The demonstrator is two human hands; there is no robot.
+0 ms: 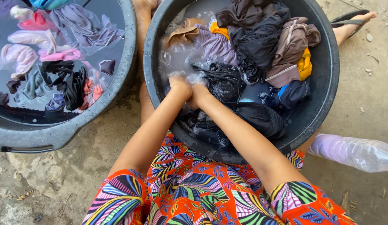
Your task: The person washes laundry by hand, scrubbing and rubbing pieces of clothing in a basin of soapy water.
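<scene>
Nearest the camera was the person's patterned dress (190,196), bright orange with striped leaves in blue, green and yellow, spread across the lower middle of the view. Both bare forearms ran from it up into the dark round basin (327,83) set between the person's knees.

That basin was heaped with wet clothes: black and brown pieces piled at the top right, a mustard-yellow scrap beside them, dark blue cloth lower right. At its left side lay a pale lilac garment (202,52), half under soapy water, its long axis running roughly from the hands up and to the right.

A second grey basin (127,83) stood to the left, just beside the first, holding clear water with pink, white, grey and black clothes floating loose.

At the right edge a clear plastic bottle (361,153) lay on its side on the concrete ground, tinted lilac, its long axis running left to right; no label could be made out.

The left hand (179,85) and right hand (199,92) were pressed together in the suds, touching, both closed on the lilac garment's near end.

A sandalled foot (352,21) showed at upper right.
</scene>
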